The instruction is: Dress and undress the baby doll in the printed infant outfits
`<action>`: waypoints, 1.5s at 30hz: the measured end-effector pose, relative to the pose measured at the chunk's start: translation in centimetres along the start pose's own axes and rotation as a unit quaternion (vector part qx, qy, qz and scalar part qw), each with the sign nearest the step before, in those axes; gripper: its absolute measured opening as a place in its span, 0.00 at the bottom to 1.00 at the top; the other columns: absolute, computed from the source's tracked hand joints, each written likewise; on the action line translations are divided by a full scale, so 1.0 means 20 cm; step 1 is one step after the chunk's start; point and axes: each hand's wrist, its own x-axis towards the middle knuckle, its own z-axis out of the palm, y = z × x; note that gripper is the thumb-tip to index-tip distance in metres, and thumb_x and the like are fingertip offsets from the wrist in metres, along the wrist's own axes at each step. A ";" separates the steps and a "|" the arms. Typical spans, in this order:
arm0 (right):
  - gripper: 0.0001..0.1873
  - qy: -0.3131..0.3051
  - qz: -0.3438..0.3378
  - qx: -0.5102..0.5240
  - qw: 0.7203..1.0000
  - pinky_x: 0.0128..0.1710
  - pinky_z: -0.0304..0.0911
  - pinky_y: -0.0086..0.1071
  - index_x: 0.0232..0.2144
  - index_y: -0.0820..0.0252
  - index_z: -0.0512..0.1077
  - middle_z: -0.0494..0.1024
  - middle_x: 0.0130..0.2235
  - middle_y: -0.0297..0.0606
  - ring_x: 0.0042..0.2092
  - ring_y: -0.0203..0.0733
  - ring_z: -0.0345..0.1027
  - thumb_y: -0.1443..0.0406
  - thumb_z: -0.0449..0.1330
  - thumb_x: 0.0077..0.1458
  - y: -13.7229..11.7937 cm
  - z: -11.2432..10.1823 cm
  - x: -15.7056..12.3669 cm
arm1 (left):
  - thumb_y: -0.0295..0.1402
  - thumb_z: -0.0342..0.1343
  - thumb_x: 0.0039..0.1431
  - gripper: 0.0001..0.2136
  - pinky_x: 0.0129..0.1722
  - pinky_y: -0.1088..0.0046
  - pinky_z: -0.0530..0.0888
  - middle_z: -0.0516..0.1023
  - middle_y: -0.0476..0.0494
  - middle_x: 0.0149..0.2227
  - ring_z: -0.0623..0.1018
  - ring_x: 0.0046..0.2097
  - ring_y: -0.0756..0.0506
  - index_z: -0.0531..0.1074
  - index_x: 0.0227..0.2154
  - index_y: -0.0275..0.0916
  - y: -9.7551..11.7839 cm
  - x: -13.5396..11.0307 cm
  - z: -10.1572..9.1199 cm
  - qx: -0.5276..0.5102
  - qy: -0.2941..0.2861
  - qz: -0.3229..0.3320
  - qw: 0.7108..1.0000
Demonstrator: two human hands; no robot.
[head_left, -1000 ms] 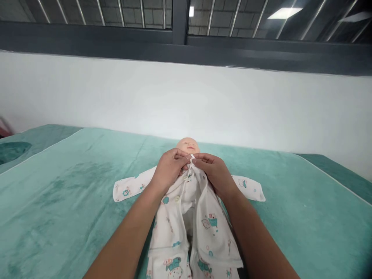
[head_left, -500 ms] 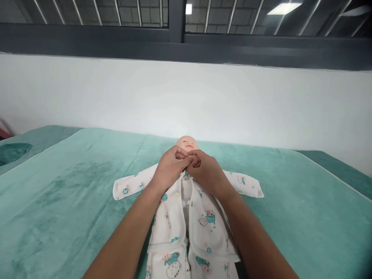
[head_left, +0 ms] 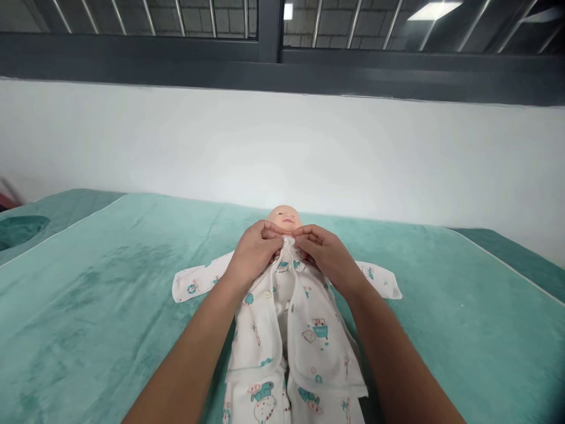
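A baby doll (head_left: 286, 217) lies on its back on a teal blanket (head_left: 110, 294), head away from me. It wears a white printed baby garment (head_left: 304, 335) with small buttons, its front flaps hanging open below the chest. My left hand (head_left: 253, 253) pinches the left flap at the collar just under the doll's chin. My right hand (head_left: 326, 256) pinches the right flap at the same spot. The fingertips of both hands almost meet at the neckline. The sleeves spread out to both sides.
The blanket covers a wide padded surface that ends at a white wall (head_left: 309, 153) behind the doll. A dark window frame (head_left: 273, 65) runs above the wall. A darker teal surface (head_left: 521, 259) shows at the right edge.
My hands were pressed together at the collar half a second ago; now they have drawn slightly apart, each still holding its flap. The collar flaps now meet at the top.
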 end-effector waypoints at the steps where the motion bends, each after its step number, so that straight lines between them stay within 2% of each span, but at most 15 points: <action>1: 0.10 0.020 0.002 -0.014 1.000 0.28 0.56 0.29 0.36 0.55 0.73 0.69 0.25 0.28 0.27 0.34 0.60 0.59 0.57 0.53 0.01 0.00 0.00 | 0.25 0.54 0.47 0.09 0.22 0.79 0.64 0.69 0.54 0.24 0.68 0.23 0.54 0.69 0.35 0.38 0.00 0.00 0.00 0.005 0.003 0.002 1.000; 4: 0.09 0.049 0.003 -0.071 0.996 0.26 0.54 0.29 0.34 0.55 0.74 0.70 0.24 0.28 0.25 0.33 0.59 0.60 0.58 0.51 0.02 0.01 0.01 | 0.27 0.55 0.49 0.09 0.24 0.78 0.66 0.73 0.52 0.27 0.71 0.25 0.53 0.71 0.36 0.38 0.00 0.00 -0.01 0.037 0.012 0.014 0.999; 9: 0.11 0.033 0.019 -0.065 0.997 0.25 0.53 0.29 0.35 0.55 0.75 0.68 0.21 0.26 0.24 0.33 0.58 0.61 0.59 0.48 0.01 0.02 0.01 | 0.32 0.56 0.52 0.09 0.32 0.75 0.68 0.78 0.47 0.34 0.75 0.33 0.49 0.75 0.35 0.38 -0.02 0.01 0.00 0.118 0.028 0.043 0.992; 12: 0.11 0.030 0.021 -0.052 0.998 0.26 0.52 0.29 0.35 0.56 0.75 0.68 0.22 0.26 0.24 0.33 0.57 0.61 0.59 0.48 0.01 0.02 0.01 | 0.34 0.54 0.54 0.08 0.33 0.74 0.68 0.79 0.47 0.33 0.75 0.33 0.48 0.76 0.34 0.39 -0.02 0.00 0.00 0.141 0.029 0.072 0.987; 17: 0.10 0.018 0.011 -0.019 1.000 0.26 0.52 0.28 0.34 0.56 0.75 0.68 0.24 0.26 0.25 0.32 0.57 0.61 0.59 0.48 0.02 0.02 0.01 | 0.42 0.53 0.57 0.12 0.31 0.74 0.66 0.78 0.48 0.30 0.73 0.30 0.49 0.77 0.35 0.41 -0.01 -0.02 -0.01 0.140 -0.012 0.082 0.987; 23: 0.11 0.038 0.019 -0.017 0.999 0.26 0.52 0.28 0.35 0.56 0.74 0.67 0.25 0.27 0.25 0.33 0.57 0.61 0.60 0.47 0.04 0.03 0.02 | 0.33 0.53 0.53 0.12 0.30 0.75 0.67 0.75 0.49 0.30 0.71 0.27 0.51 0.76 0.40 0.40 -0.03 0.01 -0.02 0.126 -0.001 0.060 0.990; 28: 0.10 0.043 0.027 -0.005 0.999 0.26 0.53 0.28 0.34 0.56 0.72 0.67 0.24 0.27 0.25 0.33 0.58 0.60 0.59 0.49 0.04 0.03 0.02 | 0.32 0.54 0.53 0.12 0.26 0.76 0.65 0.73 0.50 0.27 0.69 0.24 0.52 0.76 0.39 0.41 -0.03 0.01 -0.03 0.127 -0.002 0.063 0.990; 31: 0.09 0.020 0.022 -0.058 0.998 0.24 0.51 0.28 0.31 0.56 0.70 0.66 0.24 0.27 0.24 0.33 0.57 0.58 0.59 0.51 -0.02 0.00 -0.02 | 0.34 0.55 0.53 0.11 0.22 0.77 0.63 0.70 0.52 0.24 0.67 0.22 0.53 0.74 0.39 0.40 -0.01 -0.01 -0.07 0.081 -0.042 0.036 0.995; 33: 0.13 -0.014 0.010 -0.128 0.992 0.22 0.47 0.29 0.25 0.57 0.68 0.65 0.22 0.28 0.23 0.33 0.54 0.55 0.58 0.52 -0.08 -0.01 -0.07 | 0.37 0.56 0.54 0.10 0.21 0.78 0.62 0.69 0.52 0.22 0.66 0.22 0.52 0.74 0.37 0.39 0.01 -0.04 -0.12 0.062 -0.097 0.018 0.993; 36: 0.19 -0.059 -0.010 -0.229 0.972 0.21 0.42 0.31 0.19 0.57 0.62 0.65 0.21 0.31 0.22 0.33 0.51 0.51 0.57 0.53 -0.17 -0.01 -0.16 | 0.39 0.57 0.54 0.09 0.23 0.77 0.66 0.70 0.50 0.22 0.69 0.23 0.52 0.74 0.32 0.38 0.05 -0.07 -0.20 0.077 -0.194 0.011 0.978; 39: 0.19 -0.053 -0.012 -0.335 0.941 0.21 0.41 0.33 0.18 0.56 0.58 0.66 0.21 0.32 0.21 0.33 0.49 0.55 0.58 0.53 -0.24 0.04 -0.23 | 0.38 0.58 0.54 0.09 0.27 0.75 0.69 0.73 0.48 0.25 0.72 0.25 0.50 0.75 0.32 0.39 0.07 -0.09 -0.25 0.109 -0.256 0.001 0.961; 42: 0.16 -0.035 -0.009 -0.416 0.908 0.23 0.39 0.33 0.19 0.56 0.55 0.65 0.21 0.33 0.21 0.33 0.48 0.61 0.58 0.51 -0.25 0.10 -0.27 | 0.38 0.59 0.52 0.08 0.27 0.75 0.70 0.74 0.48 0.26 0.73 0.27 0.49 0.75 0.32 0.40 0.07 -0.10 -0.25 0.128 -0.273 0.002 0.953; 45: 0.12 -0.013 -0.012 -0.439 0.899 0.24 0.38 0.34 0.19 0.56 0.56 0.65 0.21 0.33 0.21 0.34 0.48 0.66 0.56 0.50 -0.24 0.13 -0.29 | 0.37 0.59 0.50 0.07 0.23 0.77 0.68 0.72 0.49 0.26 0.72 0.27 0.49 0.74 0.29 0.40 0.06 -0.10 -0.23 0.131 -0.258 0.011 0.957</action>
